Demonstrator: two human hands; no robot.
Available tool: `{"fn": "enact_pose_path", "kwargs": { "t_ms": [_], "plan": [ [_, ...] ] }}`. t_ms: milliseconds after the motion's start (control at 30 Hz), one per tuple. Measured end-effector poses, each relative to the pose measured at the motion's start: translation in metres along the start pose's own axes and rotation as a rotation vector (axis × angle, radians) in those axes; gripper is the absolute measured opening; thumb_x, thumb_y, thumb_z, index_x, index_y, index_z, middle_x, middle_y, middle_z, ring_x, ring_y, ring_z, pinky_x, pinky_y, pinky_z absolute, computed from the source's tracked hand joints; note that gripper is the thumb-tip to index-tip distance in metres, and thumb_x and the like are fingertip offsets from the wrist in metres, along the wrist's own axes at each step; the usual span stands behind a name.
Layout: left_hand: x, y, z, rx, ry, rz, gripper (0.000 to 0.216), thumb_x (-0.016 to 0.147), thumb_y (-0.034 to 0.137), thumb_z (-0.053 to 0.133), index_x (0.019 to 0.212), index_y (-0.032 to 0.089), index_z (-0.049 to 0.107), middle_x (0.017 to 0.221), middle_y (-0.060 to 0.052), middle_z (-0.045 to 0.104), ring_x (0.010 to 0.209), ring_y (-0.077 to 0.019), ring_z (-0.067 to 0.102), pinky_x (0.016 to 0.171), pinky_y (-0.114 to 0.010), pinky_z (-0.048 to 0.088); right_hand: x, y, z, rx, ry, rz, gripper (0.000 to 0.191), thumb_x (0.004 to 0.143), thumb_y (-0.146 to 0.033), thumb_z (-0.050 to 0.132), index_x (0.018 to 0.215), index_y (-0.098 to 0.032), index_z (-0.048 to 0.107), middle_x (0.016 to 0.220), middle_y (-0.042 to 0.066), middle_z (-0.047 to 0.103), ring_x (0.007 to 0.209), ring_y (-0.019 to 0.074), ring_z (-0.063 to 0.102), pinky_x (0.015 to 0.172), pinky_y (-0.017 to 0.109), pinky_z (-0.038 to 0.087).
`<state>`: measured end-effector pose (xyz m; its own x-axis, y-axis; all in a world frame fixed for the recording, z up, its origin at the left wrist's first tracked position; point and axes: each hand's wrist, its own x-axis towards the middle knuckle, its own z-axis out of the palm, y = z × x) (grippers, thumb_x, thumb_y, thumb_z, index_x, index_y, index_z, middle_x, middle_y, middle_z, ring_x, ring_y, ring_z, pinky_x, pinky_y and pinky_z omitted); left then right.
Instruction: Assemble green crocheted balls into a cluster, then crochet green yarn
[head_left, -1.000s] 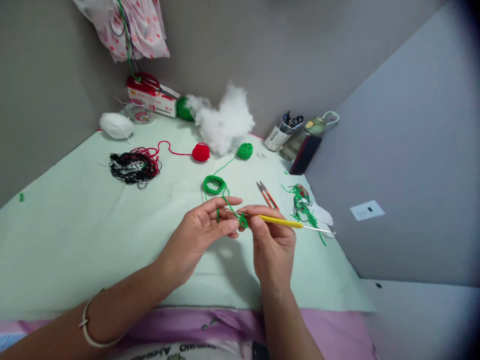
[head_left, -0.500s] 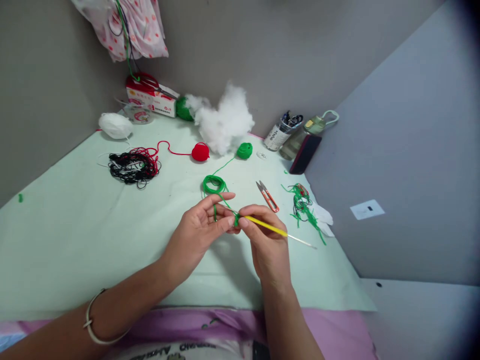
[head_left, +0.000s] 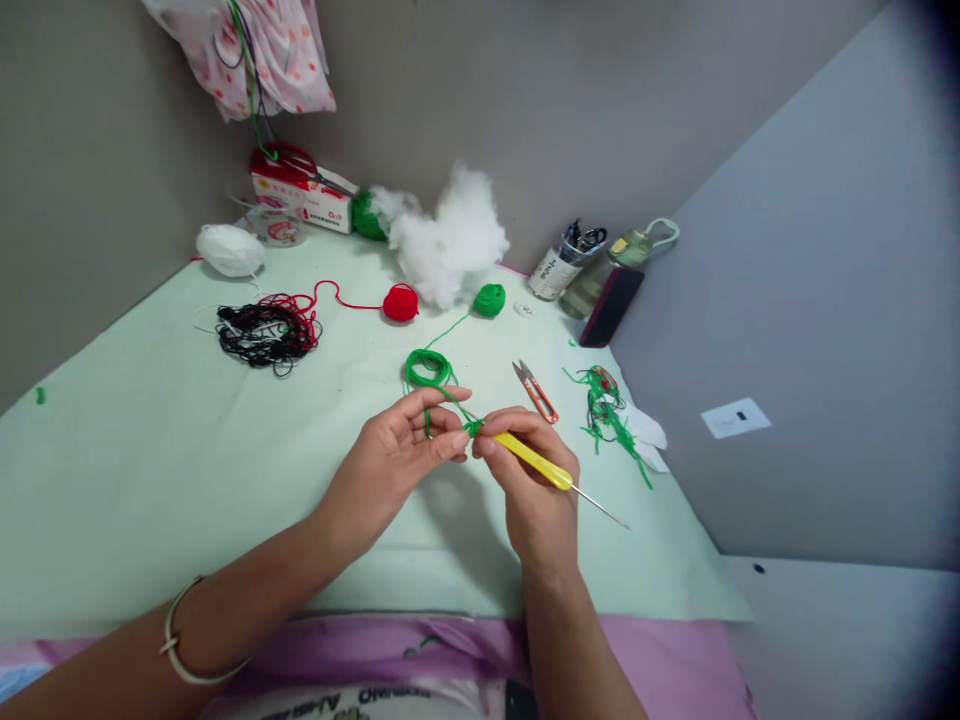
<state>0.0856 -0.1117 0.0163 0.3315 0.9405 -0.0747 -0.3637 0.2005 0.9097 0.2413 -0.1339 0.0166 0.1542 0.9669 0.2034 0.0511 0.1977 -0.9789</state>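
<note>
My right hand (head_left: 536, 475) grips a crochet hook (head_left: 536, 461) by its yellow handle, with a bare metal end sticking out to the lower right. Its other end meets a small piece of green crochet (head_left: 473, 428), which my left hand (head_left: 401, 445) pinches between thumb and fingers. Green yarn runs over my raised left index finger and around the other fingers. Just beyond, a loose coil of green yarn (head_left: 427, 367) lies on the table, and its strand leads back to a small green yarn ball (head_left: 489, 300).
Thread snips (head_left: 535, 391) lie beyond my right hand, with yarn scraps (head_left: 611, 420) farther right. White stuffing (head_left: 450, 240), a red yarn ball (head_left: 400, 303), tangled black yarn (head_left: 266, 335) and a white yarn ball (head_left: 230, 251) sit farther back. A pen cup (head_left: 553, 274) and bottle (head_left: 589, 290) stand by the wall.
The crochet hook has turned in my right hand, its free end now pointing lower. The green piece has shifted up slightly, while my left hand stays nearly in place.
</note>
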Motion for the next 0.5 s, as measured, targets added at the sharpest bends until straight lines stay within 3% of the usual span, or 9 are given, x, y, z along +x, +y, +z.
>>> {"fn": "enact_pose_path", "kwargs": {
  "t_ms": [333,500],
  "plan": [
    [0.0006,-0.0024,0.0017,-0.097,-0.001,-0.093,0.04,0.083,0.026,0.076,0.121,0.022,0.066,0.084,0.002,0.061,0.083,-0.0136,0.058,0.086,-0.028,0.044,0.0008,0.006,-0.0012,0.027,0.007,0.048,0.009,0.08,-0.024,0.078,0.082,-0.022,0.07,0.078,-0.001,0.065,0.071,0.013,0.058,0.064,0.025,0.047],
    [0.0017,0.0008,0.003,-0.059,0.025,-0.044,0.037,0.082,0.026,0.076,0.118,0.022,0.067,0.086,0.001,0.062,0.085,-0.0147,0.058,0.085,-0.028,0.045,0.0003,0.0046,-0.0014,0.033,-0.037,0.052,0.008,0.081,-0.018,0.074,0.082,-0.023,0.069,0.081,-0.001,0.065,0.074,0.0124,0.06,0.066,0.024,0.047]
  ]
}}
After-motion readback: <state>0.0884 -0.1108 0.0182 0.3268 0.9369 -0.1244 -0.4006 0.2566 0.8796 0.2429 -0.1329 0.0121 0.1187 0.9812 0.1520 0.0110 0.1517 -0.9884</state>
